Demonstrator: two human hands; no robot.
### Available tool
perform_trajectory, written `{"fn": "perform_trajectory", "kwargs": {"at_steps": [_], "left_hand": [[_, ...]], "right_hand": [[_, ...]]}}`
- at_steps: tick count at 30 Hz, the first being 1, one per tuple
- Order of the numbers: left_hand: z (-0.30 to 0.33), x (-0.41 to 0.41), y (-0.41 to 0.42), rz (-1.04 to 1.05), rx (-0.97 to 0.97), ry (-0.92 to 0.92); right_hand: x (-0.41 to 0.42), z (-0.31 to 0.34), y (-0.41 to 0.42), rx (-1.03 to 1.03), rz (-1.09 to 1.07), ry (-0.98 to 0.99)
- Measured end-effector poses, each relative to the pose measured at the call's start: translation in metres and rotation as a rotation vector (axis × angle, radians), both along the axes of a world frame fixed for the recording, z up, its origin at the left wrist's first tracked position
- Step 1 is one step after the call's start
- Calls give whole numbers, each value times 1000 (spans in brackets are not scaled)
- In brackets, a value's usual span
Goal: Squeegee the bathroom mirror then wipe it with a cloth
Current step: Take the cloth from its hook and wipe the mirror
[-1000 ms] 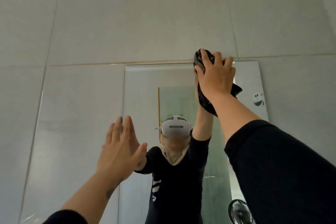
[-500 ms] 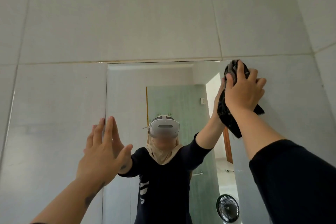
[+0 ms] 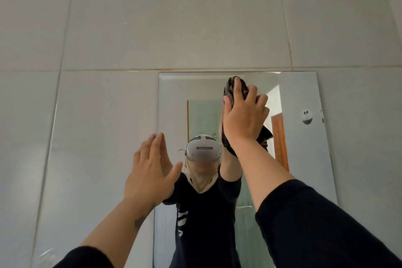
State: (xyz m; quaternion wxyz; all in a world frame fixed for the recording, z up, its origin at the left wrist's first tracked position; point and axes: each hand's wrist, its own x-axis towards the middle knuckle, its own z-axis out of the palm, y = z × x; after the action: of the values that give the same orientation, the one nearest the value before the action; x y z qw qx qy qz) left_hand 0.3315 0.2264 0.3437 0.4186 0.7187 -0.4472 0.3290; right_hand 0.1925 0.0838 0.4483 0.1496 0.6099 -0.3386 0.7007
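A frameless rectangular mirror (image 3: 304,159) hangs on the grey tiled wall. My right hand (image 3: 243,115) presses a dark bunched cloth (image 3: 233,88) flat against the upper middle of the glass, a little below the top edge. A tail of the cloth hangs down past my wrist. My left hand (image 3: 150,172) is raised with fingers straight and apart, its fingertips at the mirror's left edge; it holds nothing. No squeegee is in view.
Large pale wall tiles (image 3: 174,17) surround the mirror on all sides. The glass reflects a person in a dark top with a headset, a green door and a small white wall ornament (image 3: 306,116).
My right hand with the cloth has slid left along the top of the mirror, from the upper right corner to the upper middle. My left hand stays at the left edge.
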Motion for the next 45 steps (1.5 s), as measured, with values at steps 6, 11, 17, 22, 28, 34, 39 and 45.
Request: {"fn": "perform_trajectory", "kwargs": {"at_steps": [6, 11, 17, 22, 28, 34, 39, 45], "left_hand": [[-2, 11, 28, 17, 76, -73], [-20, 16, 41, 49, 121, -129], [-28, -1, 37, 17, 115, -84], [-33, -19, 21, 10, 185, -40], [-42, -20, 3, 76, 216, -40], [-49, -17, -5, 126, 188, -23], [-51, -15, -5, 132, 166, -39], [-53, -13, -6, 136, 151, -44]], "right_hand": [[65, -17, 52, -151, 52, 199], [85, -47, 63, -268, 47, 326], [47, -73, 39, -409, 11, 586], [-1, -78, 7, -317, -16, 549], [-62, -78, -40, -184, -70, 381], [-113, -90, -83, -47, -80, 124], [-131, -112, -99, 113, -63, -109], [-99, -133, -73, 199, -16, -261]]}}
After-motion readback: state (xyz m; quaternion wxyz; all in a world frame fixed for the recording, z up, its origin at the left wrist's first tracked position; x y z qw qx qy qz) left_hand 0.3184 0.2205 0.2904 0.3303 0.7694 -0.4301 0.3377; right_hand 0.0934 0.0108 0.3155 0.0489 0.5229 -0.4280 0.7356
